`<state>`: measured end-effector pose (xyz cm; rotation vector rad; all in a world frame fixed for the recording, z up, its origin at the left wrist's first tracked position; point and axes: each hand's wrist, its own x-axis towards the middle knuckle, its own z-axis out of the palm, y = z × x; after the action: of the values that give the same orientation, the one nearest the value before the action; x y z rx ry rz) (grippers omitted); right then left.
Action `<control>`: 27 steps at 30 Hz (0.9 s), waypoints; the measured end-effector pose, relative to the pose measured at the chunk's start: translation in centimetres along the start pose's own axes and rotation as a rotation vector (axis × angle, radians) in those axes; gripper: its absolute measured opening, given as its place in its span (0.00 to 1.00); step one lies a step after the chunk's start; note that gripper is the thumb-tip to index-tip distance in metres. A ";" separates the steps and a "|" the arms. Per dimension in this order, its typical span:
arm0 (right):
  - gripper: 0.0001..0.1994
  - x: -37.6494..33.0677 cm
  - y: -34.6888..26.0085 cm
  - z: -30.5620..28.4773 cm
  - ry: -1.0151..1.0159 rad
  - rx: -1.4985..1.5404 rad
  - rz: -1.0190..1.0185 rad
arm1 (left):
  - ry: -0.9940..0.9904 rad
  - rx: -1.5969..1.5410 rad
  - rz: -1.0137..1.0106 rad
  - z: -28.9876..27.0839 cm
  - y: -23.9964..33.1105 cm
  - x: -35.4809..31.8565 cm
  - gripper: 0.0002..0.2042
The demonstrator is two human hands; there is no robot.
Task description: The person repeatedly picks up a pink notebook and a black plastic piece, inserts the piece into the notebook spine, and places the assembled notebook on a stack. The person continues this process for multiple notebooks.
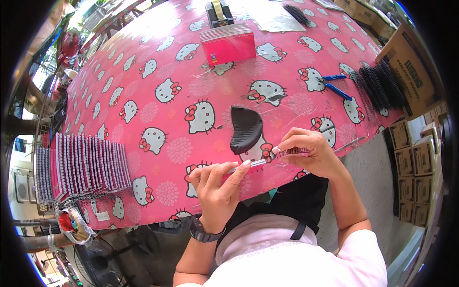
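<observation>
Close to the table's front edge, my left hand [216, 186] pinches a thin notebook [257, 163] that shows nearly edge-on. My right hand [308, 149] closes its fingers round a dark spiral binding coil [292, 151]. One end of the coil is near the notebook's right end; whether they touch I cannot tell. Just beyond my hands lies a black curved wedge-shaped piece [246, 129] with a ridged surface. Blue-handled pliers [337, 86] rest spread apart to the right. Beside them lies a bundle of black spiral coils [380, 88].
Spiral-bound notebooks [86, 167] stand in rows at the left. A pink stack of notebook blocks [229, 50] sits at the back, before a tape dispenser [219, 13]. White paper [275, 21] and more black coils [296, 14] lie behind. A cardboard box [413, 67] stands at the right edge.
</observation>
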<state>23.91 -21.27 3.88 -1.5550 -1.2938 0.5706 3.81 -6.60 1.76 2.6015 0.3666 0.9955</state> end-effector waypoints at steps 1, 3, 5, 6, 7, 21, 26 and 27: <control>0.15 0.1 0.0 0.1 -0.006 0.010 -0.009 | 0.009 -0.008 -0.002 0.0 0.0 0.0 0.21; 0.13 0.2 -0.1 0.1 -0.020 0.024 -0.019 | 0.006 -0.009 -0.008 0.0 0.2 -0.1 0.20; 0.11 0.3 -0.2 0.1 -0.034 0.038 -0.020 | 0.010 -0.006 -0.007 -0.2 0.4 0.0 0.18; 0.10 0.3 -0.1 0.1 -0.059 0.076 -0.014 | 0.016 -0.002 -0.003 -0.3 0.6 0.3 0.16; 0.10 0.3 0.1 -0.1 -0.084 0.114 -0.009 | 0.022 0.002 0.002 -0.3 0.8 0.3 0.14; 0.06 2.0 4.0 6.1 0.401 -0.050 -0.077 | 0.044 0.017 -0.042 0.4 0.7 0.2 0.17; 0.08 1.8 3.5 4.5 0.487 0.133 -0.017 | 0.031 0.009 -0.022 0.3 0.8 0.1 0.17; 0.09 1.7 3.2 3.7 0.508 -0.014 -0.124 | 0.029 0.007 -0.033 0.2 0.8 0.2 0.17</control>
<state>22.82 -18.08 -0.07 -1.4925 -0.9919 0.0741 4.18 -7.34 2.03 2.5813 0.4197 1.0232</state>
